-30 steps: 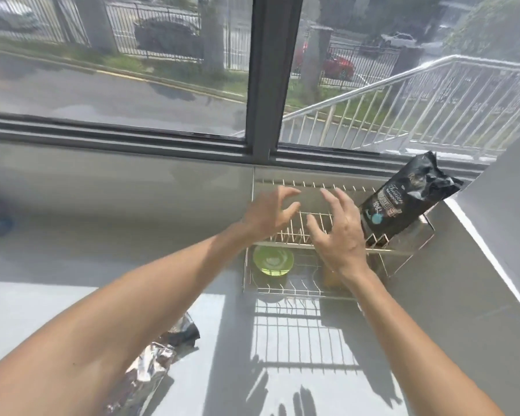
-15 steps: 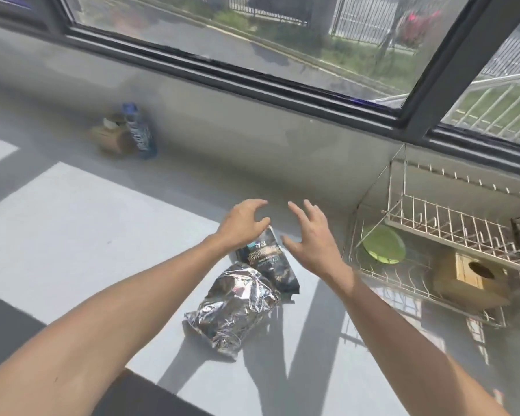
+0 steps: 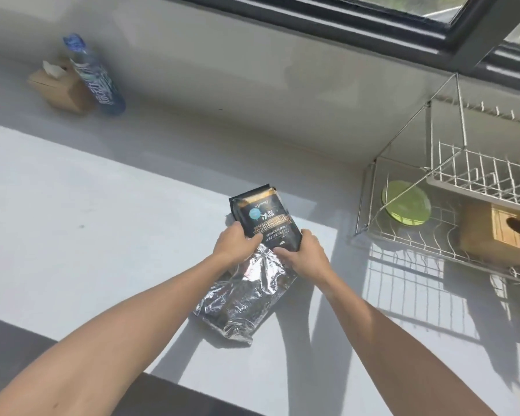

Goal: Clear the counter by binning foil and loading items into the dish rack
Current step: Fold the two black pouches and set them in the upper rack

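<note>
I am gripping the black bag (image 3: 264, 225) with left hand (image 3: 234, 243) and right hand (image 3: 305, 255) on the bench (image 3: 72, 205), foil (image 3: 243, 295) lying unbinned beneath, rack (image 3: 451, 187) already holding a plate (image 3: 406, 202) and box (image 3: 499, 232).
</note>
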